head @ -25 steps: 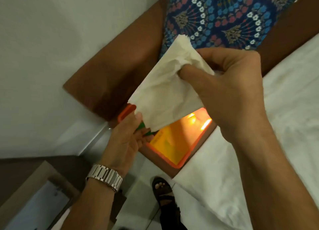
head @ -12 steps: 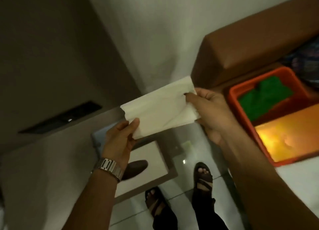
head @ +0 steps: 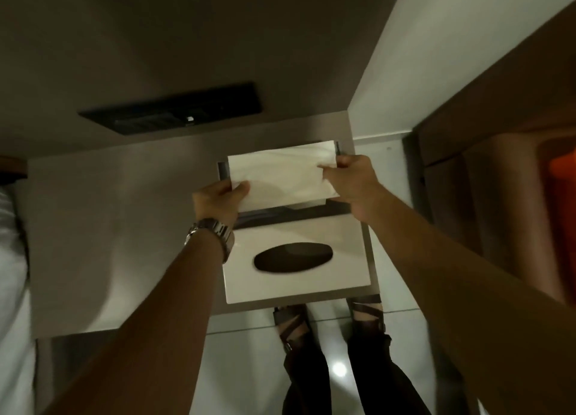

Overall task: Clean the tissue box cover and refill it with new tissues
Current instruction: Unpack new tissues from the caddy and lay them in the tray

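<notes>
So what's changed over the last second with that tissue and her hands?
The tissues were carried away from the orange bin by the bed and now sit flattened over the dark open box on the side table, behind the white cover with its oval slot. The view swung round with them. Unchanged: left hand and right hand keep their grip on opposite ends.

White tissue stack (head: 280,178) flat above open box base; white cover (head: 296,285), dark oval slot, just beside

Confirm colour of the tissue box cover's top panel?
White or off-white, with a dark oval opening; the tissue box cover shows only in the head view.
</notes>
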The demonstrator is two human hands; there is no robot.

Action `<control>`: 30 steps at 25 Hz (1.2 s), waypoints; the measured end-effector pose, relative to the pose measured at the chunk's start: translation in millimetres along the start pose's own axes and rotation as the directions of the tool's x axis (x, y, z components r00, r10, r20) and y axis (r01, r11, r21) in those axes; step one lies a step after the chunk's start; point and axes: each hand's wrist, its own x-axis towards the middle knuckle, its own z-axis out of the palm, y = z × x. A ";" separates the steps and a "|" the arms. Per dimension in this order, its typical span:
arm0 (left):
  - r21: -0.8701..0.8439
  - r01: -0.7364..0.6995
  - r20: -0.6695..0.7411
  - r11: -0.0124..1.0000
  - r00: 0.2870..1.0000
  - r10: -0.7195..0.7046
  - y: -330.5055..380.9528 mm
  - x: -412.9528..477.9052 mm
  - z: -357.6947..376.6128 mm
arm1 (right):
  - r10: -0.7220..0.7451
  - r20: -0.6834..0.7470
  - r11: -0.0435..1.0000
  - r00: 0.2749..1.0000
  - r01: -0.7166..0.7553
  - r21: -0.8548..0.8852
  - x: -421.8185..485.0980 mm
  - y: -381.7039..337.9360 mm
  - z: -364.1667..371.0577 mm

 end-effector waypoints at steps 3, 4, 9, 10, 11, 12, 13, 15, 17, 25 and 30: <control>0.033 0.006 -0.041 0.999 0.999 -0.004 -5.2 9.8 11.0 | -0.050 -0.065 0.993 0.997 0.042 -0.113 10.4 0.3 5.3; 0.058 0.022 -0.057 0.998 0.998 -0.019 -6.2 11.7 12.5 | -0.078 -0.079 0.981 0.994 0.062 -0.185 12.7 0.5 7.0; 0.193 0.032 -0.102 0.981 0.995 -0.013 -7.9 13.4 15.7 | -0.186 -0.142 0.859 0.972 0.090 -0.504 16.8 1.3 13.2; 0.220 0.032 -0.115 0.975 0.993 -0.007 -6.1 13.2 16.3 | -0.196 -0.139 0.837 0.971 0.091 -0.540 17.0 1.3 12.6; 0.235 0.045 -0.126 0.971 0.992 -0.015 -4.9 13.8 16.7 | -0.202 -0.136 0.820 0.970 0.091 -0.565 17.4 1.2 12.5; 0.240 0.060 -0.131 0.969 0.991 -0.029 -4.2 14.6 16.7 | -0.201 -0.135 0.810 0.970 0.088 -0.580 18.2 0.5 12.4; 0.249 0.081 -0.139 0.965 0.989 -0.047 -3.1 14.3 17.2 | -0.193 -0.131 0.806 0.972 0.081 -0.587 18.9 -0.3 12.1; 0.270 0.102 -0.142 0.958 0.988 -0.065 -0.8 13.3 16.9 | -0.167 -0.112 0.809 0.980 0.071 -0.584 19.4 -2.8 10.8; 0.300 0.056 -0.117 0.952 0.993 -0.021 3.1 11.7 13.0 | -0.169 -0.105 0.807 0.980 0.076 -0.585 17.3 -4.6 9.5; 0.112 0.079 -0.343 0.991 0.939 -0.036 -33.1 -44.0 -31.9 | -0.247 -0.320 0.969 0.915 0.224 -0.107 -52.3 58.3 -26.3; 0.033 0.143 -0.175 0.989 0.975 -0.135 -82.4 -86.6 -22.0 | 0.037 -0.273 0.999 0.961 -0.042 -0.011 -86.5 122.7 -22.5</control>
